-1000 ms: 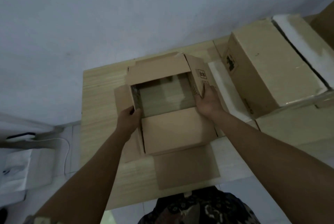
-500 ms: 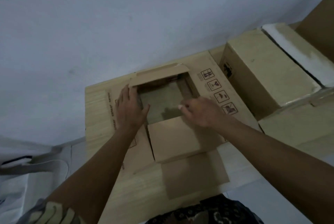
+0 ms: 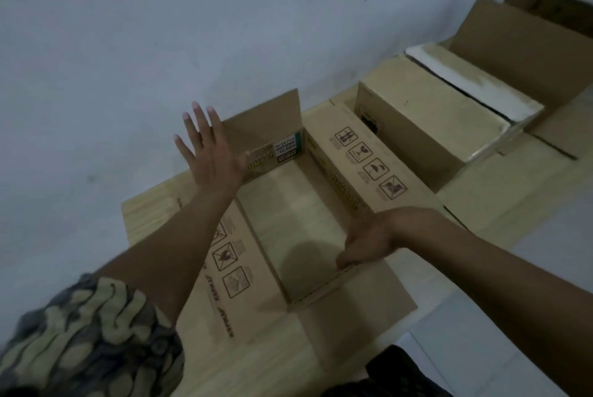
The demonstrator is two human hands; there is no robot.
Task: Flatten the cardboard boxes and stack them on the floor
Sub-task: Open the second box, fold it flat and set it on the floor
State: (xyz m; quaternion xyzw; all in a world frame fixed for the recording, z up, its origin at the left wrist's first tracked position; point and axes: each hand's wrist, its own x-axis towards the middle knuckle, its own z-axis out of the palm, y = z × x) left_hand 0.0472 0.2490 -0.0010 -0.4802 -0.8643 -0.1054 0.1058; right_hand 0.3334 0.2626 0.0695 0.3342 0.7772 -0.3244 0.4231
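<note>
An opened cardboard box (image 3: 324, 226) of matte brown corrugated board lies between the hands on a pale wood-grain table (image 3: 147, 213), its rectangular middle open to the tabletop. The left hand (image 3: 208, 153) hovers flat above the box's far left corner, fingers straight and spread, holding nothing. The right hand (image 3: 369, 242) curls over the near edge, gripping it. Beyond the right hand sits a closed box (image 3: 426, 127), smooth, with a torn white strip.

I lifted my left hand (image 3: 210, 153) off the box (image 3: 324, 220), fingers spread; my right hand (image 3: 369, 244) dropped to its near edge.
</note>
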